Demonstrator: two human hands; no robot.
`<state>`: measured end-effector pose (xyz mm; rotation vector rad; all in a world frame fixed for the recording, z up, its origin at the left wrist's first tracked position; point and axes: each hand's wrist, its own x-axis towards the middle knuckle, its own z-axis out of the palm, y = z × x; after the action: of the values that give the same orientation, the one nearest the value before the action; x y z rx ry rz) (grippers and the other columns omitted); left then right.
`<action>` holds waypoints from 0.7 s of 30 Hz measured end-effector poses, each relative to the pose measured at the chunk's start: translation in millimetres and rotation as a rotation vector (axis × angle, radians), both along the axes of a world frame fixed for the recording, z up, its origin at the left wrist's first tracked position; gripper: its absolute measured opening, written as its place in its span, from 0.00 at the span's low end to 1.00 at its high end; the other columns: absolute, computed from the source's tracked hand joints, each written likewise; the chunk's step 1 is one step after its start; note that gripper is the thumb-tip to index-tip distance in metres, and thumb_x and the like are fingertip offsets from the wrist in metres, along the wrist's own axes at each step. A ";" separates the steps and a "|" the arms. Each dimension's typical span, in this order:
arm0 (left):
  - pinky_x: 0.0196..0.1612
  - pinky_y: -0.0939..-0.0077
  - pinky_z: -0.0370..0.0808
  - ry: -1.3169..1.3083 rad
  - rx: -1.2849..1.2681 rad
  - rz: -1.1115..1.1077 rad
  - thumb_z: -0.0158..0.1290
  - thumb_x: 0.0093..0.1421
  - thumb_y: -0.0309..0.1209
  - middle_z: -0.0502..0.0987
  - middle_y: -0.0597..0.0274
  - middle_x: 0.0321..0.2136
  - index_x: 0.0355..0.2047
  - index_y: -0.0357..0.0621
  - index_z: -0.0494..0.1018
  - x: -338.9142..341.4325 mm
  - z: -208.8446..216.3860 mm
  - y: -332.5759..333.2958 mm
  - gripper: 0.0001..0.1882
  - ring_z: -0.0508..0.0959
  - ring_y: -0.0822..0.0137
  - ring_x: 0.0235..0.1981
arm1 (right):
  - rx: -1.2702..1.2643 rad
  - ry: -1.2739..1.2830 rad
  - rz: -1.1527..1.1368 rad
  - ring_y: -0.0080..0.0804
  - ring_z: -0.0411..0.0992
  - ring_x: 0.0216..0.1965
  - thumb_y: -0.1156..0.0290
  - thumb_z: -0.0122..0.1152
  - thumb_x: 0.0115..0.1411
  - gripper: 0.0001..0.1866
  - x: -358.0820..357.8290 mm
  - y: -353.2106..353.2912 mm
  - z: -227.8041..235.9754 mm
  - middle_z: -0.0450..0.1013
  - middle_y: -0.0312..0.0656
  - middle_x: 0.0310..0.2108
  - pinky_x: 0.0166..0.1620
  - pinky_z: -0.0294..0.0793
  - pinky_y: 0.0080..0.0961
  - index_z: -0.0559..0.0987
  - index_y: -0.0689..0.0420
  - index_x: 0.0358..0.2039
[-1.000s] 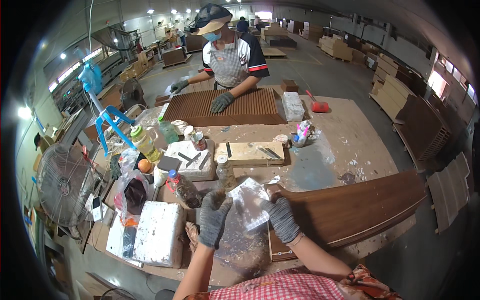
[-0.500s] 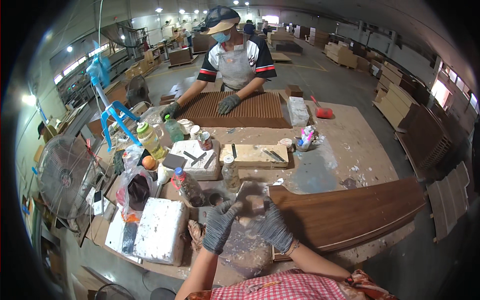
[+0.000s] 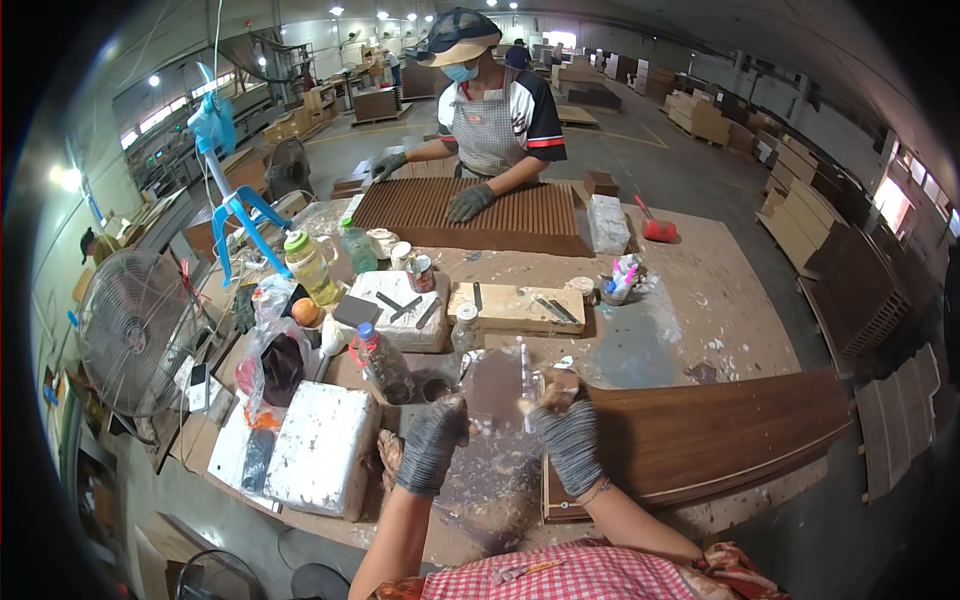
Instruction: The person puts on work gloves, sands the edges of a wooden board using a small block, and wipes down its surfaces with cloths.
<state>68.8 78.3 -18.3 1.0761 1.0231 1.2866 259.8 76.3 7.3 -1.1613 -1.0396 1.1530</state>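
Note:
My left hand (image 3: 436, 445), in a grey striped glove, is closed with its fingers curled in near two small dark cups. Across from it my right hand (image 3: 566, 440), gloved alike, is closed too, beside the left end of a dark brown wooden panel (image 3: 710, 440). Between and beyond the hands a flat brown rectangular patch (image 3: 493, 385) shows, with a thin whitish strip (image 3: 526, 375) along its right side. Whether either hand grips these I cannot make out. The fingertips are blurred, and what they pinch is hidden.
Left stand a white paint-spotted block (image 3: 322, 455), a blue-capped bottle (image 3: 380, 362) and a plastic bag (image 3: 275, 365). A clear jar (image 3: 466, 328) and pale wooden block (image 3: 520, 308) lie ahead. Across the table a gloved co-worker touches a ribbed brown panel (image 3: 470, 212). A red-headed mallet (image 3: 657, 228) lies far right.
My hands have moved apart; the small squarish thing seen between them is no longer visible there. The co-worker's hand at the left has lifted off the ribbed panel's near corner and moved back.

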 end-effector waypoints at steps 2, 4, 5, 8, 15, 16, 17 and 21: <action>0.25 0.82 0.65 0.015 -0.052 0.019 0.52 0.60 0.42 0.72 0.64 0.19 0.27 0.43 0.73 -6.0 -1.1 -5.1 0.15 0.70 0.74 0.20 | 0.001 0.123 0.017 0.15 0.66 0.28 0.77 0.69 0.49 0.25 9.8 7.9 0.5 0.67 0.27 0.26 0.35 0.71 0.13 0.72 0.59 0.48; 0.25 0.81 0.65 0.029 -0.105 0.030 0.51 0.60 0.43 0.72 0.64 0.19 0.27 0.44 0.73 -5.1 4.7 -9.0 0.15 0.70 0.74 0.20 | 0.053 -0.024 -0.013 0.16 0.67 0.30 0.73 0.71 0.49 0.19 14.1 7.5 4.5 0.69 0.28 0.26 0.35 0.70 0.16 0.75 0.60 0.40; 0.25 0.82 0.65 0.008 -0.098 0.053 0.52 0.60 0.42 0.72 0.64 0.19 0.26 0.44 0.73 -3.8 4.1 -11.0 0.15 0.70 0.75 0.20 | 0.052 -0.024 -0.012 0.16 0.67 0.30 0.73 0.71 0.49 0.19 13.3 6.8 6.3 0.69 0.28 0.26 0.35 0.70 0.16 0.75 0.60 0.40; 0.24 0.82 0.64 0.026 -0.139 0.089 0.52 0.59 0.42 0.72 0.64 0.18 0.24 0.45 0.72 0.8 17.5 -18.5 0.15 0.69 0.75 0.20 | -0.038 -0.097 0.045 0.17 0.68 0.30 0.70 0.71 0.50 0.15 11.1 7.2 5.3 0.71 0.30 0.28 0.36 0.70 0.18 0.76 0.59 0.36; 0.24 0.80 0.65 0.045 -0.110 0.030 0.52 0.59 0.42 0.74 0.65 0.18 0.23 0.45 0.73 -4.0 9.4 -20.9 0.15 0.70 0.74 0.19 | -0.120 -0.045 0.083 0.17 0.66 0.24 0.69 0.72 0.49 0.12 16.0 13.7 -12.4 0.70 0.29 0.23 0.30 0.69 0.18 0.75 0.56 0.28; 0.24 0.80 0.65 0.044 -0.110 0.031 0.52 0.59 0.42 0.74 0.65 0.18 0.23 0.45 0.73 -5.4 6.5 -20.7 0.15 0.70 0.74 0.19 | -0.137 0.104 0.128 0.17 0.68 0.27 0.70 0.70 0.50 0.12 17.5 14.4 -15.7 0.73 0.30 0.26 0.32 0.70 0.17 0.77 0.58 0.33; 0.28 0.78 0.68 0.013 -0.145 0.024 0.54 0.59 0.41 0.75 0.64 0.23 0.30 0.43 0.74 -7.9 1.2 -19.9 0.13 0.72 0.72 0.23 | -0.136 0.103 0.129 0.17 0.68 0.27 0.70 0.70 0.50 0.12 18.6 14.2 -17.1 0.73 0.30 0.26 0.32 0.70 0.17 0.77 0.58 0.33; 0.46 0.74 0.71 0.201 0.191 0.233 0.57 0.57 0.36 0.73 0.58 0.43 0.55 0.38 0.67 0.4 2.6 -12.5 0.27 0.74 0.65 0.42 | -0.140 0.000 0.148 0.16 0.64 0.20 0.65 0.72 0.49 0.15 13.4 10.9 -11.3 0.70 0.30 0.18 0.25 0.66 0.18 0.72 0.54 0.18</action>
<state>69.2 65.8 -15.7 1.2800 1.2224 1.5095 273.2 87.1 -4.1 -1.2083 -1.0726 1.3601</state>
